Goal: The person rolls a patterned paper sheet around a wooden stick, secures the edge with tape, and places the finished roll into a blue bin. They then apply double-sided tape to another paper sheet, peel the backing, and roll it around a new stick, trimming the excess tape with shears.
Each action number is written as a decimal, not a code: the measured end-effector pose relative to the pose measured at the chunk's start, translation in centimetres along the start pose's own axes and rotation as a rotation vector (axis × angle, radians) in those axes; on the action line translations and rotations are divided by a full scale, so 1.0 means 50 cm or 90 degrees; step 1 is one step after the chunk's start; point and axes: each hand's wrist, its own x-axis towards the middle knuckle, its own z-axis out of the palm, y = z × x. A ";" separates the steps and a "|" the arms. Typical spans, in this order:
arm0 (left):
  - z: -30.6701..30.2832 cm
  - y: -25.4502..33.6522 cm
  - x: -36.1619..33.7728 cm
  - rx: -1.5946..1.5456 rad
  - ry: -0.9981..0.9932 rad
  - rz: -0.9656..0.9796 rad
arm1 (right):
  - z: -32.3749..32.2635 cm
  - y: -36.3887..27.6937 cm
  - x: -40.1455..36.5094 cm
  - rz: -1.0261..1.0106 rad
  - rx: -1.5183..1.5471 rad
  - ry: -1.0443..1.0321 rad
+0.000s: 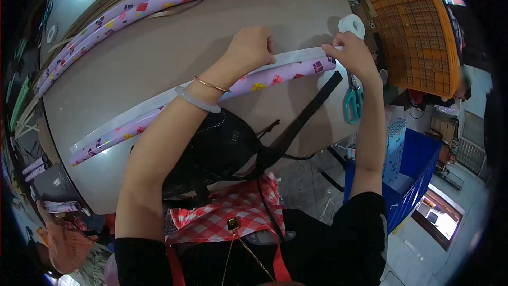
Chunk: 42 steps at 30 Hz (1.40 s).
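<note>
Looks papery and faintly glossy on the printed roll point(275, 80), smooth on the tabletop point(211, 32), plastic on the scissor handles point(346, 108).

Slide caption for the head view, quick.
Left hand and right hand at a patterned purple roll, teal-handled scissors nearby.

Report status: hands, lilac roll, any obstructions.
Left hand, right hand: at white edge of lilac roll, grip unclear. Roll lying on table. Left forearm across it; white tape, scissors near right hand.

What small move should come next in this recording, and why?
Probably smoothing the pale strip down against the purple patterned roll: it runs exposed along the roll's far side, with the left hand partway along it and the right hand near its end.
</note>
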 end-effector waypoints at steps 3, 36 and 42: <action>0.000 0.000 -0.001 -0.005 -0.001 0.002 | -0.001 -0.006 0.001 -0.009 -0.021 -0.013; -0.001 0.024 0.028 0.472 -0.083 0.491 | 0.015 -0.004 0.010 0.035 -0.078 0.002; 0.013 0.034 0.038 0.491 -0.097 0.483 | -0.020 -0.023 -0.008 0.039 -0.033 -0.021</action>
